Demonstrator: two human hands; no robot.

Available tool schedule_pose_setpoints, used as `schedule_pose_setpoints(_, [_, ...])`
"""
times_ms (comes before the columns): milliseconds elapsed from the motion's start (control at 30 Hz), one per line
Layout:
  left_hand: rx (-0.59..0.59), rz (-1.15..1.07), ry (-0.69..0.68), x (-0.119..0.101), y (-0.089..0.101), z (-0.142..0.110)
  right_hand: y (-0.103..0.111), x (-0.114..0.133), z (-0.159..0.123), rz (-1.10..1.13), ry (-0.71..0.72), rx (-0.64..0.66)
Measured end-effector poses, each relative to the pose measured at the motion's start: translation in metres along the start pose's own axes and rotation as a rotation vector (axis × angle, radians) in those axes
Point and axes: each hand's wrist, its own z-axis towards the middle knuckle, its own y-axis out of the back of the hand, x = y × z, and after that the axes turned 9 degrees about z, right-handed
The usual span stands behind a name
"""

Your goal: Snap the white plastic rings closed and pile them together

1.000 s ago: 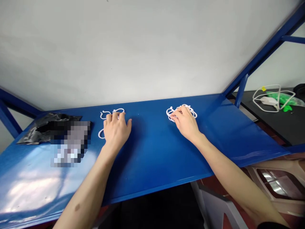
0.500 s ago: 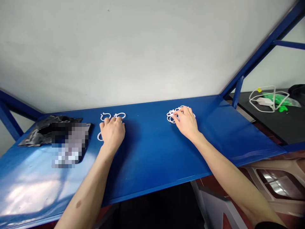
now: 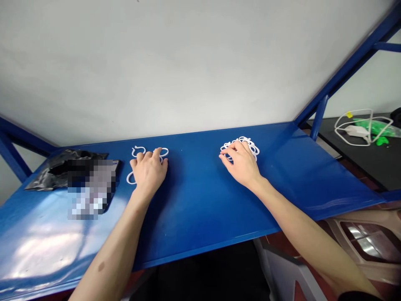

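Note:
Several white rings, apparently plastic curtain rings, lie on the blue tabletop point(image 3: 194, 188) in two groups. My left hand point(image 3: 148, 169) rests palm down over the left group, its fingers apart. One open ring point(image 3: 138, 151) shows beyond its knuckles, another ring point(image 3: 163, 152) by the index finger, and part of a ring point(image 3: 130, 178) to its left. At the right, my right hand point(image 3: 242, 163) arches over a pile of rings point(image 3: 252, 146). Its thumb and index finger reach past the pile's left edge, slightly apart. The hand hides some of the pile.
On the left lie a black plastic bag point(image 3: 59, 167) and a pixelated flat object point(image 3: 97, 188). Blue frame bars point(image 3: 344, 71) slope up at the right. Beyond them, a white cable point(image 3: 371, 119) and green plastic point(image 3: 380, 141) sit on a black surface point(image 3: 376, 167).
My right hand has shifted left over its pile, uncovering more rings at the back. My left hand's fingers have spread, with the thumb moved outward. The view has turned slightly.

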Motion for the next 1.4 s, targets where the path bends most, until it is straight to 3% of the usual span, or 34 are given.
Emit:
schedule_pose_setpoints(133, [-0.022,0.002,-0.001,0.002,-0.001,0.002,-0.003,0.003,-0.001,0.051,0.012,0.034])
schedule_pose_setpoints(267, [-0.196,-0.081,-0.037,-0.004,0.010,-0.001,-0.006,0.007,-0.002,0.129,0.001,0.059])
schedule_pose_setpoints(367, [-0.278,-0.218,-0.200,-0.018,0.021,-0.010,-0.007,0.013,-0.004,0.272,-0.016,0.064])
schedule_pose_setpoints(500, [-0.236,-0.413,-0.475,-0.041,0.025,-0.027,-0.009,0.022,-0.006,0.557,-0.118,0.093])
schedule_pose_setpoints(633, [-0.208,-0.534,-0.561,-0.056,0.022,-0.039,-0.013,0.029,-0.010,0.606,-0.146,0.099])
schedule_pose_setpoints(733, [-0.176,-0.605,-0.542,-0.061,0.016,-0.044,-0.017,0.030,-0.013,0.572,-0.147,0.070])
schedule_pose_setpoints(833, [-0.118,-0.736,-0.379,-0.064,0.010,-0.048,-0.020,0.031,-0.017,0.556,-0.129,0.063])
schedule_pose_setpoints(967, [0.077,-0.893,-0.182,-0.068,0.009,-0.051,-0.021,0.032,-0.020,0.507,-0.078,0.071])
schedule_pose_setpoints(1133, [0.243,-1.017,-0.206,-0.070,0.016,-0.049,-0.021,0.032,-0.021,0.429,0.016,0.091])
schedule_pose_setpoints(1400, [0.300,-1.032,-0.241,-0.068,0.011,-0.052,-0.021,0.035,-0.026,0.180,0.168,0.216])
